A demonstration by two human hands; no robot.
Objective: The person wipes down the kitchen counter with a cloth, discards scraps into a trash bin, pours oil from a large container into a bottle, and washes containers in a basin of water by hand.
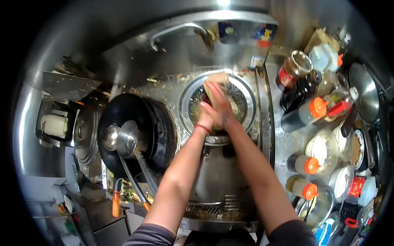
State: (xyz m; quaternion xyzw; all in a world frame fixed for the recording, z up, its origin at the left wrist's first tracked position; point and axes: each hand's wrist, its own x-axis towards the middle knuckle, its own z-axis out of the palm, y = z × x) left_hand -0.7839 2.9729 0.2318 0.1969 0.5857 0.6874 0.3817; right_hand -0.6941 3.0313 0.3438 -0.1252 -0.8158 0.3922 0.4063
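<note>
My left hand (206,117), with a red bracelet at the wrist, and my right hand (221,107) press against each other over a round metal basin (184,98). Both are closed together, and the fingertips are smeared by motion. Whatever may lie between the palms is hidden. Dark, wet-looking contents show inside the basin around the hands. Under my forearms is a steel worktop (221,176).
Left of my arms sits a black wok (111,139) holding metal ladles (128,137). A metal lid (85,137) leans behind it. To the right stand sauce bottles with orange caps (318,107), a brown jar (293,69) and several bowls. A metal handle (180,28) crosses the back wall.
</note>
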